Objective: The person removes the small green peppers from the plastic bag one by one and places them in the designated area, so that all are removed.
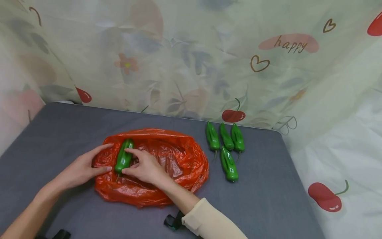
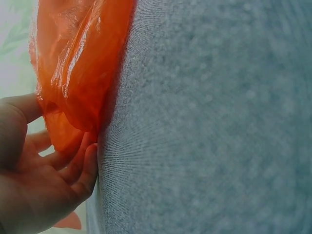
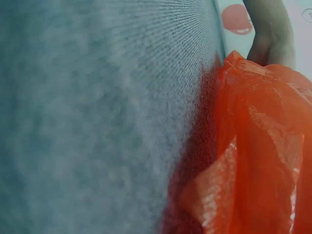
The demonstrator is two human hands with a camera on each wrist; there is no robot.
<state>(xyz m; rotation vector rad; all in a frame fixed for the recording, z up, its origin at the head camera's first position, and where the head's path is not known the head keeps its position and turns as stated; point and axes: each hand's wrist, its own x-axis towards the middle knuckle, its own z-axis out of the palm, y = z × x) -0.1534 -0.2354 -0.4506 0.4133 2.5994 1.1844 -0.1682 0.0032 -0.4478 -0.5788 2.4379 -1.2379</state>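
A red plastic bag (image 1: 176, 159) lies spread with its mouth facing up on the grey table. At its left end, a green chili pepper (image 1: 123, 156) rests inside, its stem toward the near side. My right hand (image 1: 147, 167) reaches into the bag and pinches that pepper between thumb and fingers from the right. On the bag's left rim my left hand (image 1: 82, 167) holds the plastic; the left wrist view shows its fingers (image 2: 78, 168) curled at the orange-red film. In the right wrist view only the bag (image 3: 273, 146) and cloth appear, and the right hand is hidden.
Several more green chili peppers (image 1: 229, 164) lie to the right of the bag, close together. The table (image 1: 268, 186) has a grey cloth top. A printed curtain (image 1: 185, 66) hangs behind its far edge. Black straps (image 1: 173, 222) sit at the wrists.
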